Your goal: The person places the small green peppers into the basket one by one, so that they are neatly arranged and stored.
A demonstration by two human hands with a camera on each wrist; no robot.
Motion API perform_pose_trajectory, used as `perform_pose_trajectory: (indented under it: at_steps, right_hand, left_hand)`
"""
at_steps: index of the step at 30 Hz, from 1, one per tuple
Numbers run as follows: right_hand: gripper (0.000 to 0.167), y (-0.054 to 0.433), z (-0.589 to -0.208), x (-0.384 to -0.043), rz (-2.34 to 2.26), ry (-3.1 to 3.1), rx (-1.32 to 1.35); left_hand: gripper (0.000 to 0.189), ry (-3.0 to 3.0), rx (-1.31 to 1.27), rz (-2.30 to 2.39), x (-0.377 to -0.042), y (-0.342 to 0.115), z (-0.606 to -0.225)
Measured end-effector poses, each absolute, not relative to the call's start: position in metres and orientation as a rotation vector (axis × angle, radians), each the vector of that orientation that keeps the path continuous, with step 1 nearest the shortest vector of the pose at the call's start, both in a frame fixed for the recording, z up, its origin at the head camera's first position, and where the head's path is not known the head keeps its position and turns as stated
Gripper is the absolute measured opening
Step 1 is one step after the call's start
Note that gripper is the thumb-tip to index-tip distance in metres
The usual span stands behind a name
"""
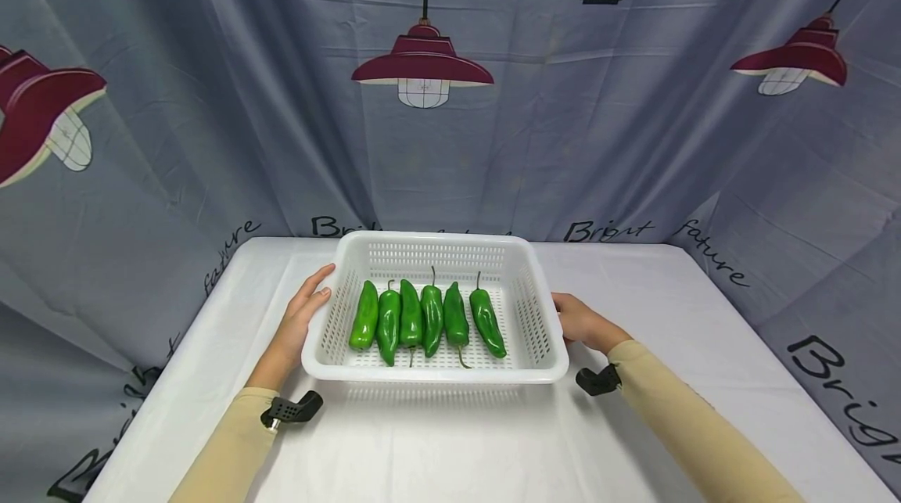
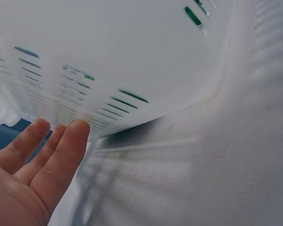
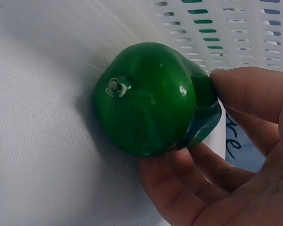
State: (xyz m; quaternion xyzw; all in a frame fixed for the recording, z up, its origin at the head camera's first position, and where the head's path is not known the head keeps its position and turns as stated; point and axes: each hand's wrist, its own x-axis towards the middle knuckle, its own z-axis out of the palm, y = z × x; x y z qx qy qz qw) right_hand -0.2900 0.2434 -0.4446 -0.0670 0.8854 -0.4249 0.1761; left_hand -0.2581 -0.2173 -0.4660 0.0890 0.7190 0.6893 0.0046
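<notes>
A white slotted plastic basket (image 1: 436, 375) holds a row of several long green chili peppers (image 1: 431, 319). At its left side is my left hand (image 1: 299, 323), fingers extended beside the wall. In the left wrist view the fingertips (image 2: 78, 129) lie close to the slotted wall; contact cannot be told. My right hand (image 1: 584, 323) is at the basket's right side. In the right wrist view this hand (image 3: 240, 174) grips a glossy green pepper (image 3: 148, 101) between thumb and fingers, just outside the wall. That pepper is seen end-on with a short stem stub, and the head view hides it.
A white cloth (image 1: 436, 448) covers the table under the basket. Blue-grey curtains (image 1: 436, 167) printed with lamps and lettering surround the table at the back and sides. Each wrist carries a black band device (image 1: 597, 380).
</notes>
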Motion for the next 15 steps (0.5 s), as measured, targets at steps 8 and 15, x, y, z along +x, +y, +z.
perform_pose_trajectory:
  at_steps: [8, 15]
  right_hand:
    - [0.03, 0.2404, -0.4443, -0.2901, -1.212, 2.531, -0.217]
    - [0.032, 0.2388, -0.445, -0.2893, -1.205, 2.547, -0.276]
  left_hand:
    - [0.054, 2.265, 0.271, 2.155, -0.2579, -0.2167, -0.4644]
    - [0.054, 2.254, 0.273, 2.166, -0.2577, -0.2178, -0.4649]
